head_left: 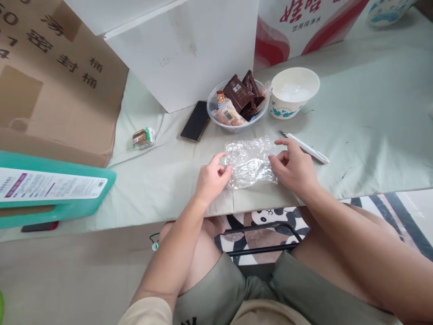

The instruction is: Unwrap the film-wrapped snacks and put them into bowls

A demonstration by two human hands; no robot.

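A crinkled sheet of clear plastic [250,162], perhaps a flattened bag, lies on the cloth-covered table between my hands. My left hand [212,178] is at its left edge, index finger and thumb apart and touching or almost touching it. Along the right edge is my right hand [293,166], its index finger stretched toward the far corner and its thumb lower down. Just beyond that hand rests a slim white tool [307,148] with a dark pointed tip, like a utility knife. Behind the plastic stands a clear bowl [233,128] of wrapped snacks [238,92].
A white paper tub [287,106] stands right of the bowl, a black phone [196,121] left of it. Farther left are a small wrapped snack [144,137], a teal package [101,180] and a cardboard box [67,113]. White boxes [203,54] line the back.
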